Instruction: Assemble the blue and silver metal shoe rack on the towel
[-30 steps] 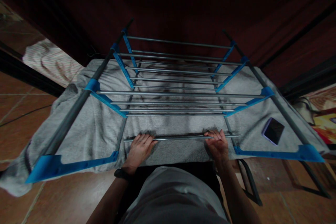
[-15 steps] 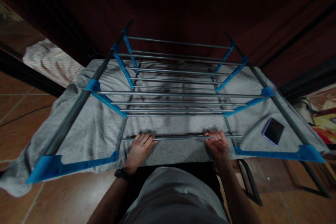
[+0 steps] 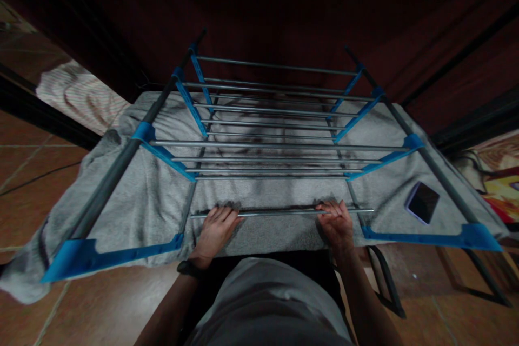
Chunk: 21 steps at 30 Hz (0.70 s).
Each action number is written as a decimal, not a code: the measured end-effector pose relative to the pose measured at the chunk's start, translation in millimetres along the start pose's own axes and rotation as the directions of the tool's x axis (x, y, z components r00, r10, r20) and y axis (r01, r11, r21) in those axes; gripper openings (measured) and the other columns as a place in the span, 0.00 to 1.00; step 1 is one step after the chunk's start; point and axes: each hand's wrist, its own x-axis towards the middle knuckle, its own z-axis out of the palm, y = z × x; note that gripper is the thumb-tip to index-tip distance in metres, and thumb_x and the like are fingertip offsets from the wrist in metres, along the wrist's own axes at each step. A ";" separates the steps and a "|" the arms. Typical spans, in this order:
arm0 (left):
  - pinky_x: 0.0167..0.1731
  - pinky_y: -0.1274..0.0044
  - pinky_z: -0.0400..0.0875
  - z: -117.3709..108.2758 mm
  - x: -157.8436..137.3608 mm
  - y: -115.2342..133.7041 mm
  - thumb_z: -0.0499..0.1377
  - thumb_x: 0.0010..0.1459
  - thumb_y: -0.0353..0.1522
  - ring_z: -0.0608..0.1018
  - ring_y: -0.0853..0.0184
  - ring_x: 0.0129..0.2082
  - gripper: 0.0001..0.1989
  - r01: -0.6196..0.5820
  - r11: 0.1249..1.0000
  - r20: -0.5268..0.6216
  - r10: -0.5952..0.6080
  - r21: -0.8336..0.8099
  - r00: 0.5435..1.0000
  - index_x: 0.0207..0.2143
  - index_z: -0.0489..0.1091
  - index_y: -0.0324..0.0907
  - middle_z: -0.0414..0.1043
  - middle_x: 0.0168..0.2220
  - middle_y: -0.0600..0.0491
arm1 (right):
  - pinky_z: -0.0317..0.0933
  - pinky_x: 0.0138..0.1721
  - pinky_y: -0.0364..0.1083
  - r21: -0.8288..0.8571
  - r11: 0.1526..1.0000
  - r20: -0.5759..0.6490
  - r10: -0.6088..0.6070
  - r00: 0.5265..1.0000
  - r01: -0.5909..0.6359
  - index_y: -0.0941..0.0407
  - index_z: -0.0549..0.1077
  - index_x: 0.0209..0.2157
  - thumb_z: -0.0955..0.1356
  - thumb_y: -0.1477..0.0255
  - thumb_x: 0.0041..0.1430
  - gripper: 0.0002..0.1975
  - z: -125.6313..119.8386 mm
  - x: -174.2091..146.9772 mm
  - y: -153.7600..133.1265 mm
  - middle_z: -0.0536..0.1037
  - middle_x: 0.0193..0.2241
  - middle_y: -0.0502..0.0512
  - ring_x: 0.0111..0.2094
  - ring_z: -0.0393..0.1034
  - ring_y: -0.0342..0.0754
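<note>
A thin grey metal rod [image 3: 279, 212] lies crosswise in front of me, close to the near edge of the grey blanket. My left hand [image 3: 217, 227] is closed over the rod near its left end, palm down. Near its right end my right hand [image 3: 337, 221] is closed around it, turned partly palm up. Beyond the rod a rack [image 3: 279, 146] lies on the blanket, with grey tubes on both sides, blue plastic brackets and several crossbars. Its nearest blue brackets, left [image 3: 117, 257] and right [image 3: 430, 239], have no rod between them.
The grey blanket [image 3: 109, 194] covers the surface beneath the rack. A phone [image 3: 422, 203] lies on it at the right, inside the right side tube. Dark red curtain [image 3: 275, 5] hangs behind. Tiled floor [image 3: 36, 173] and a dark chair-like frame [image 3: 387, 281] show at the sides.
</note>
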 end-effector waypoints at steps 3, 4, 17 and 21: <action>0.44 0.68 0.65 -1.6 1.7 1.3 0.53 0.67 0.37 0.77 0.61 0.39 0.11 0.003 1.000 0.002 -0.003 0.004 1.000 0.40 0.73 0.43 0.78 0.37 0.50 | 0.70 0.45 0.51 -0.060 0.998 -0.046 -0.018 0.999 0.016 0.51 0.57 0.22 0.64 0.69 0.64 0.16 3.3 -1.1 1.1 0.66 0.19 0.44 0.26 0.68 0.43; 0.44 0.68 0.65 -1.7 1.9 1.7 0.53 0.67 0.37 0.77 0.61 0.39 0.11 0.007 1.000 0.000 -0.007 0.006 1.000 0.40 0.73 0.43 0.78 0.37 0.50 | 0.70 0.45 0.50 -0.078 0.997 -0.056 -0.021 0.998 0.017 0.52 0.58 0.23 0.65 0.69 0.63 0.16 4.2 -1.4 1.5 0.66 0.19 0.43 0.26 0.68 0.42; 0.47 0.67 0.67 3.6 -1.9 2.0 0.50 0.68 0.39 0.79 0.61 0.38 0.14 0.070 0.998 -0.005 -0.070 -0.009 0.998 0.43 0.73 0.43 0.78 0.37 0.49 | 0.72 0.50 0.56 -0.132 0.988 -0.197 -0.106 0.975 0.081 0.49 0.70 0.43 0.64 0.72 0.61 0.09 -3.9 4.3 0.9 0.78 0.43 0.52 0.48 0.75 0.49; 0.47 0.68 0.68 4.2 -2.4 1.1 0.52 0.66 0.41 0.79 0.61 0.40 0.14 0.076 0.996 -0.013 -0.077 -0.048 0.997 0.45 0.73 0.44 0.79 0.38 0.49 | 0.72 0.49 0.52 -0.265 0.961 -0.226 -0.144 0.963 0.081 0.48 0.71 0.39 0.67 0.73 0.60 0.06 -3.7 7.7 2.9 0.79 0.39 0.48 0.44 0.75 0.47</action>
